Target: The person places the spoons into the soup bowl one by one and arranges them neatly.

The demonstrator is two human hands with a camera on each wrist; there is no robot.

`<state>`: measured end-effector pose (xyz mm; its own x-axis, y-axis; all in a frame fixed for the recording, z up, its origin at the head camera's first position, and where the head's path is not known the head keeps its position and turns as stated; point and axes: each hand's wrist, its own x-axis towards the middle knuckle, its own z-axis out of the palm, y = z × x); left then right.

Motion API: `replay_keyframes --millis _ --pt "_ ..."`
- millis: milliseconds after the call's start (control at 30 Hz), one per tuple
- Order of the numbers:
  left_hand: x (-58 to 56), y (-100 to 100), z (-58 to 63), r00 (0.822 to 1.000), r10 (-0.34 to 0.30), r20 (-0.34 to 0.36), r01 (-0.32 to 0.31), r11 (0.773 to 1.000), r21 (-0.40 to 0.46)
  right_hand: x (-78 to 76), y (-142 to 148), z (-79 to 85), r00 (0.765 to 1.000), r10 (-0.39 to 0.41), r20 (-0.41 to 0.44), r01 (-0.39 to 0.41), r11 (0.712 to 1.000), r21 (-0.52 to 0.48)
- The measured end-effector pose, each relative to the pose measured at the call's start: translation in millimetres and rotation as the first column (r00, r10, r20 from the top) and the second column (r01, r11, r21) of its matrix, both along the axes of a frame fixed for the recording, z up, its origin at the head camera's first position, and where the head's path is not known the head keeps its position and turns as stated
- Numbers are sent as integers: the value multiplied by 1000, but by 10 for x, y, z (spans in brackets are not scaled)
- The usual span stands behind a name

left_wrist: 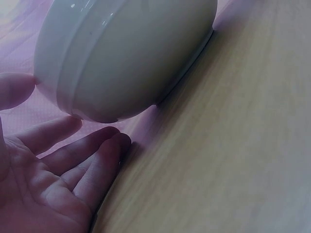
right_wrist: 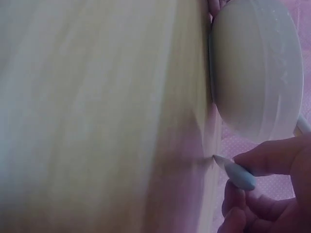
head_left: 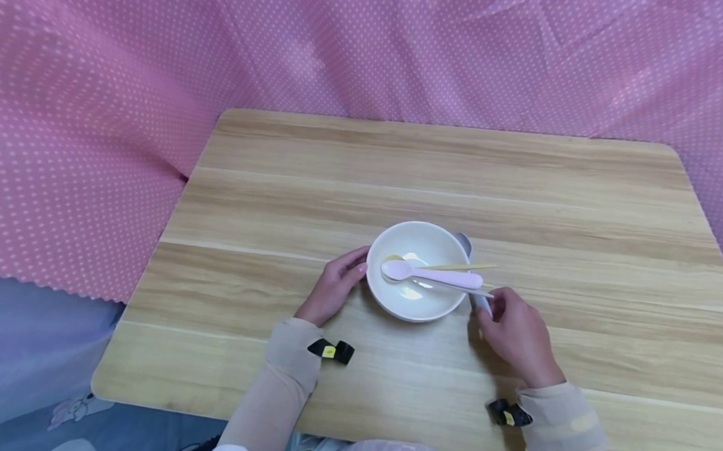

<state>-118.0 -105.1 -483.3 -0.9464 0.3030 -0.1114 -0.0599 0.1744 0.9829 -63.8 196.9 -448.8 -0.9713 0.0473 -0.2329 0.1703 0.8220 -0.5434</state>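
Observation:
A white bowl (head_left: pixel 415 308) stands on the wooden table, with a pale pink spoon (head_left: pixel 450 278) lying across it. Under the pink spoon show a thin yellowish utensil (head_left: pixel 481 266) and a slim whitish handle (head_left: pixel 484 293), both reaching past the right rim. My left hand (head_left: pixel 334 285) is at the bowl's left side, thumb and index fingertip touching its outer wall in the left wrist view. To the right of the bowl, my right hand (head_left: pixel 517 330) pinches the light blue-grey handle of a spoon (right_wrist: pixel 239 175). The head of that spoon shows beyond the bowl's rim; its middle is hidden.
The wooden table (head_left: pixel 314 203) has rounded corners and extends well around the bowl. A pink dotted cloth (head_left: pixel 375 51) hangs along its back and sides. Black straps (head_left: pixel 332 351) stick out beside both wrists over the tabletop.

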Motion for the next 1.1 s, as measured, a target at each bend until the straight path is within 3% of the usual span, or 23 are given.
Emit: replay_keyframes --millis 200,500,833,1100 --pt "6 1 -18 999 4 -35 -4 1000 9 7 20 26 999 -32 -33 31 999 -24" --pt "8 4 -11 1000 5 -25 -6 1000 0 16 75 58 986 -102 -134 93 993 -71" --pt "2 3 -17 1000 -1 -19 1 1000 1 -21 131 94 952 -203 -231 183 978 -104" --pt "7 -2 -27 1000 15 -22 -15 1000 -16 -65 171 171 926 -307 -220 280 949 -143"
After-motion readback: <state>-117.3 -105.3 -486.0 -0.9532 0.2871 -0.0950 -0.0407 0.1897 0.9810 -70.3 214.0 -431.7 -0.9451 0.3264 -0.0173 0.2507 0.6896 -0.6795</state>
